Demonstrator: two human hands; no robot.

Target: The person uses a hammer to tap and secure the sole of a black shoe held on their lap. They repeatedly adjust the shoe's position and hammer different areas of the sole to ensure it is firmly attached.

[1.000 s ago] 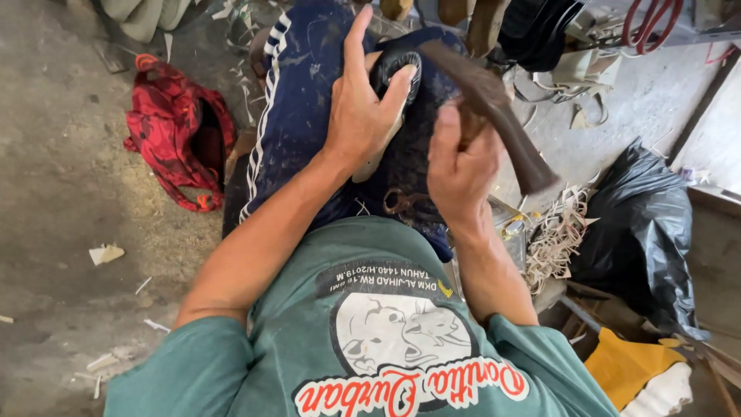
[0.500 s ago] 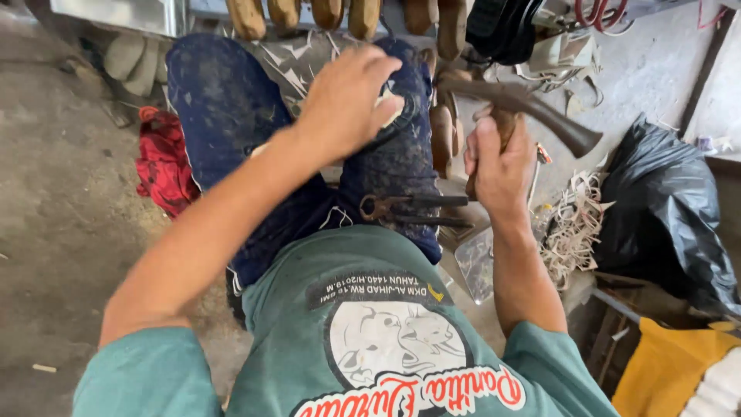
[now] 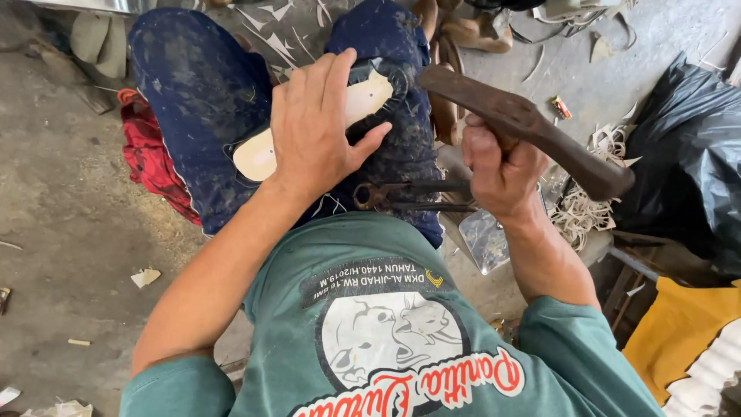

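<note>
- Left hand [image 3: 316, 127], fingers spread, presses the pale shoe sole [image 3: 363, 96] flat on the lap.
- Right hand [image 3: 498, 166] fists a raised hammer [image 3: 525, 123]; pincers [image 3: 409, 197] lie near; hammering looks unfinished.

- Two hands are counted: a left hand [image 3: 316, 123] and a right hand [image 3: 498, 166].
- One pale shoe sole [image 3: 363, 96] is seen.
- One wooden-handled hammer [image 3: 525, 127] is seen.
- One pair of pincers [image 3: 409, 195] is seen.
- One red cloth [image 3: 154, 158] and one black plastic bag [image 3: 687, 154] are counted.
</note>
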